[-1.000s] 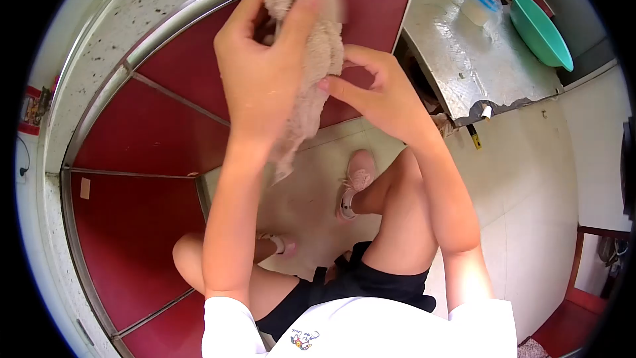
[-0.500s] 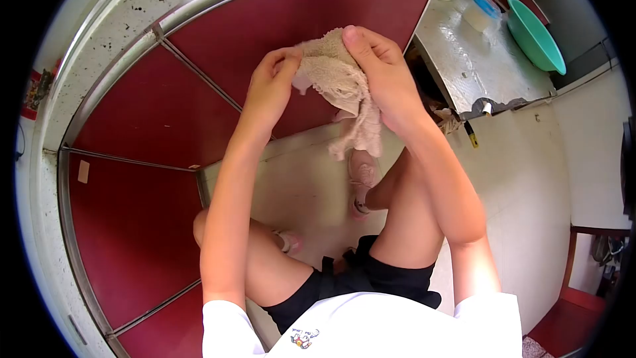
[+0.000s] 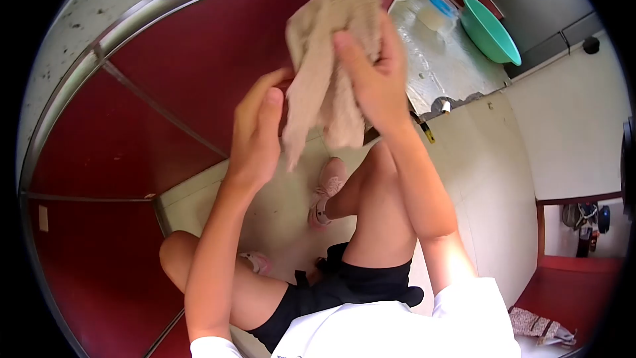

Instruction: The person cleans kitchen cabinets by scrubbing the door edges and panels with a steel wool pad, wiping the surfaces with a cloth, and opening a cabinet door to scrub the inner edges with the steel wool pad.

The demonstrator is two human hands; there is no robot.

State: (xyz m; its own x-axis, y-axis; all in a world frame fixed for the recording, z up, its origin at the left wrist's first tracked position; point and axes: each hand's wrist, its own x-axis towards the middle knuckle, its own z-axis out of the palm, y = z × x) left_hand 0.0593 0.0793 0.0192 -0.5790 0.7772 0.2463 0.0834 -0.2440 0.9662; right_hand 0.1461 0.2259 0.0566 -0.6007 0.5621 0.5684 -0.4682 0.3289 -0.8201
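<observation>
A beige, worn rag (image 3: 315, 69) hangs in loose folds in front of the red cabinet doors. My right hand (image 3: 377, 79) grips its right side, thumb on the near face and fingers behind. Just left of the rag is my left hand (image 3: 257, 129), thumb apart from half-curled fingers, and no cloth shows in its grasp. Its fingertips come close to the hanging flap; whether they touch is unclear. The rag is slightly blurred by motion.
Red cabinet doors (image 3: 192, 46) curve round the front and left under a speckled counter (image 3: 63, 33). On a foil-covered surface (image 3: 430, 73) at right stand a green basin (image 3: 489, 30) and a blue-lidded tub (image 3: 437, 12). A yellow-and-black tool (image 3: 427, 132) lies below its edge.
My left hand has let go of the rag and dropped lower. The rag, held by my right hand, has risen and spread into longer folds. The view has shifted to the right.
</observation>
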